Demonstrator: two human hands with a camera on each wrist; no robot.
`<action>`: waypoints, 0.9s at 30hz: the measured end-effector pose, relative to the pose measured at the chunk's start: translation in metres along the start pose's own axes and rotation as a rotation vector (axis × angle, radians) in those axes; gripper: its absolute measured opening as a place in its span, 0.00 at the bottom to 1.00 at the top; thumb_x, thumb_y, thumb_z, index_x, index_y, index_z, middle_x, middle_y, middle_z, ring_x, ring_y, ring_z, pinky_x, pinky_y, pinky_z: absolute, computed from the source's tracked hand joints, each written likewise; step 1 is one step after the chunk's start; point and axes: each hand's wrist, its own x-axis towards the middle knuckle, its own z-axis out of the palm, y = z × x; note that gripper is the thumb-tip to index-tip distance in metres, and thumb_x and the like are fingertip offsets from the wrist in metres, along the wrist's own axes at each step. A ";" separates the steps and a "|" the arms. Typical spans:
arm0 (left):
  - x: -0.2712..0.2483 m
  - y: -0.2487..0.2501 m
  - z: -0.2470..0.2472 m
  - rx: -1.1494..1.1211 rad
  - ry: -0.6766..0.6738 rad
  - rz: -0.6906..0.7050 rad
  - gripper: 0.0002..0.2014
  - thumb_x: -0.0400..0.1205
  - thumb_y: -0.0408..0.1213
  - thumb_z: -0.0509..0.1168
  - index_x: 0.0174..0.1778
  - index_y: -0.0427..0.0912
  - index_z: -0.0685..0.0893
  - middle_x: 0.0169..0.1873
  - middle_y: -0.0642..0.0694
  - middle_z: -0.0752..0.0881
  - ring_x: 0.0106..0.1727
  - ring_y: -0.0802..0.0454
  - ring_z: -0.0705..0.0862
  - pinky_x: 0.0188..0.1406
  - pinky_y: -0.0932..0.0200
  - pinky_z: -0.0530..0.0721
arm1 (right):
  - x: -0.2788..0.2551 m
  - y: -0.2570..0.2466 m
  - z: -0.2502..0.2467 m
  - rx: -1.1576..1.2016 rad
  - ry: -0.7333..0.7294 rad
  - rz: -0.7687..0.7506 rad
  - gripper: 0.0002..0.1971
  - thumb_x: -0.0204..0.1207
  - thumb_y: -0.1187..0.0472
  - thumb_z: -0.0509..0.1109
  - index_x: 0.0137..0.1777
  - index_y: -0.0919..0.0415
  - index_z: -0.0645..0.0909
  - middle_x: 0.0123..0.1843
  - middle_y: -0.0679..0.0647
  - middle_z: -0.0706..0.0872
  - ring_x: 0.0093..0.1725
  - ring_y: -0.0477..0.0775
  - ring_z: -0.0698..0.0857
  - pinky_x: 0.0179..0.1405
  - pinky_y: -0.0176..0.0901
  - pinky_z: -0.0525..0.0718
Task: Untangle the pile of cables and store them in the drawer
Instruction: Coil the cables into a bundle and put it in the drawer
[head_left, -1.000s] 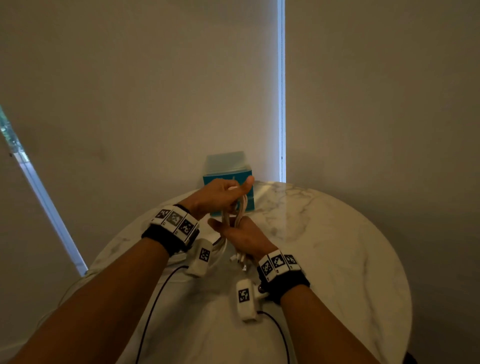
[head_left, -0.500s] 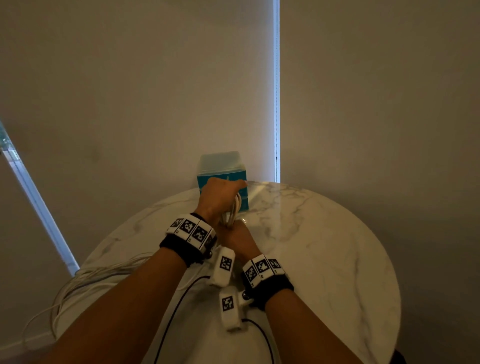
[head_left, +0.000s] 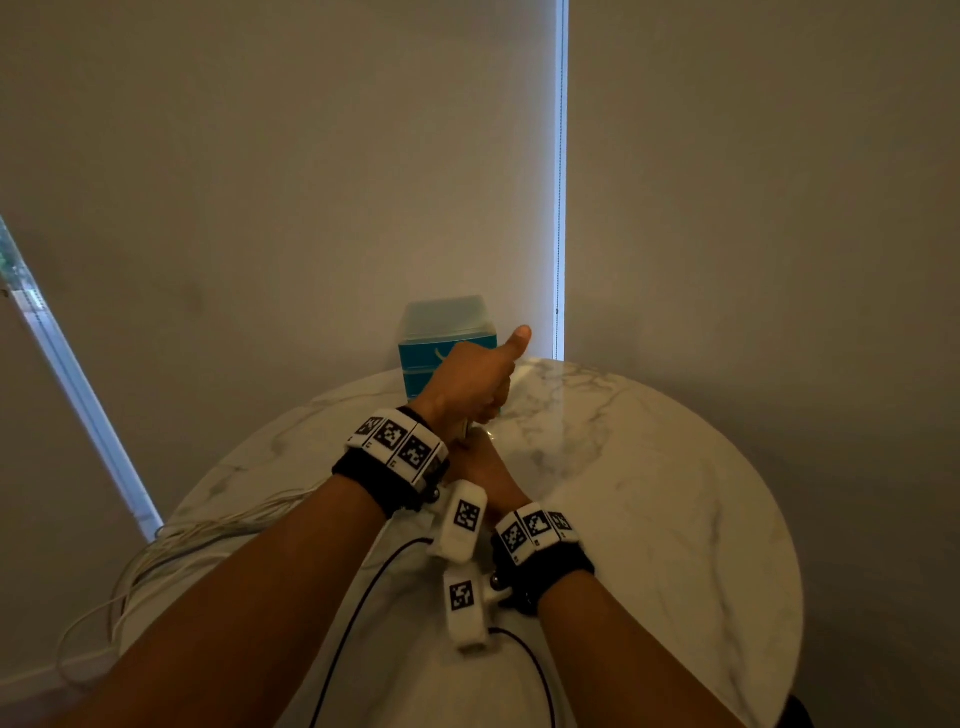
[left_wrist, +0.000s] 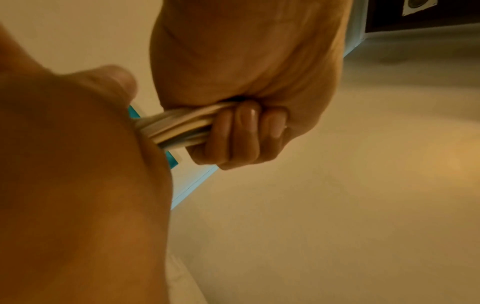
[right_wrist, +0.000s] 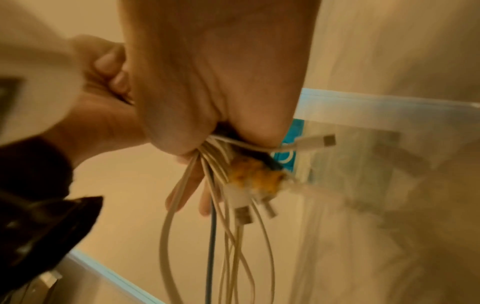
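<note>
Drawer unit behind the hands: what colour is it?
Teal front, translucent top, on the drawer unit; best in the head view.

Right hand (head_left: 480, 470) mostly hidden behind left wrist; drawer unit (head_left: 441, 332) front partly blocked by left hand (head_left: 467, 387).

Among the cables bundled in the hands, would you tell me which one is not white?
The blue cable: in the right wrist view it hangs straight down through the middle of the bundle, a single dark blue strand, while the other cables around it are white or cream.

Round marble table (head_left: 649, 493) bears teal drawer box (head_left: 423, 364).
</note>
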 end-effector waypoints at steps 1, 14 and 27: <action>-0.001 0.001 0.001 0.034 -0.010 0.019 0.32 0.89 0.65 0.62 0.25 0.49 0.64 0.20 0.49 0.68 0.20 0.54 0.63 0.22 0.60 0.67 | -0.002 -0.003 -0.002 0.005 0.007 -0.026 0.10 0.93 0.73 0.59 0.56 0.75 0.82 0.62 0.81 0.85 0.61 0.74 0.87 0.57 0.45 0.83; -0.013 -0.074 -0.083 0.708 -0.329 -0.069 0.62 0.71 0.72 0.77 0.91 0.48 0.50 0.75 0.56 0.81 0.73 0.57 0.81 0.78 0.52 0.78 | 0.004 0.001 0.002 0.707 0.240 0.186 0.28 0.89 0.36 0.64 0.33 0.56 0.78 0.27 0.56 0.78 0.36 0.62 0.87 0.31 0.46 0.87; -0.020 -0.091 -0.086 0.792 -0.522 -0.119 0.21 0.86 0.61 0.70 0.57 0.45 0.93 0.48 0.52 0.96 0.42 0.61 0.88 0.49 0.65 0.84 | 0.007 -0.004 -0.007 1.097 0.119 0.199 0.29 0.92 0.40 0.60 0.30 0.54 0.72 0.28 0.52 0.83 0.35 0.53 0.89 0.43 0.49 0.89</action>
